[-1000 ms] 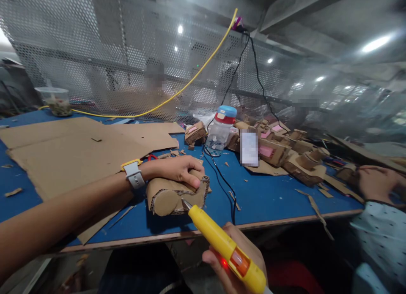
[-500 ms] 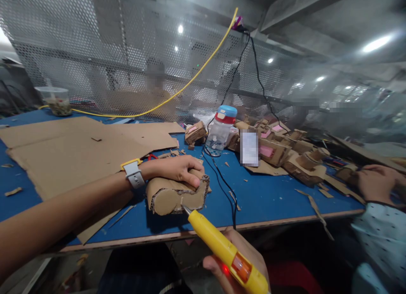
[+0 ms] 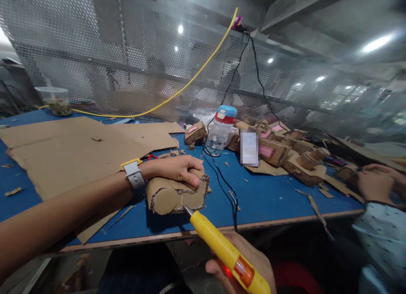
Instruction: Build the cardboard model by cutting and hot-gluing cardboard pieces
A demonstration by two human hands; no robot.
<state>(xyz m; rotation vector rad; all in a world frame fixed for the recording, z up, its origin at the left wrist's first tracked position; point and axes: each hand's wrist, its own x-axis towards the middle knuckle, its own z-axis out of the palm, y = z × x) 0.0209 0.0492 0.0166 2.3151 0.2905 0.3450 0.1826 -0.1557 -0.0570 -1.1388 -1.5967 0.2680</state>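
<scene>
My left hand, with a watch on its wrist, is closed over a cardboard piece near the table's front edge. A round disc shows on the near end of that piece, and its edges are corrugated. My right hand grips a yellow hot glue pen with an orange window and a small red light. Its metal tip meets the lower edge of the piece's near face, right of the disc; whether it touches I cannot tell. A pale streak lies on the cardboard just above the tip.
Flat cardboard sheets cover the left of the blue table. Behind stand a water bottle and a plastic cup. Cardboard models and a phone lie to the right, near another person's hands. A black cable crosses the table.
My right hand and the glue pen have shifted slightly to the right, the tip sliding along the piece's lower edge. My left hand and the cardboard piece stay put.
</scene>
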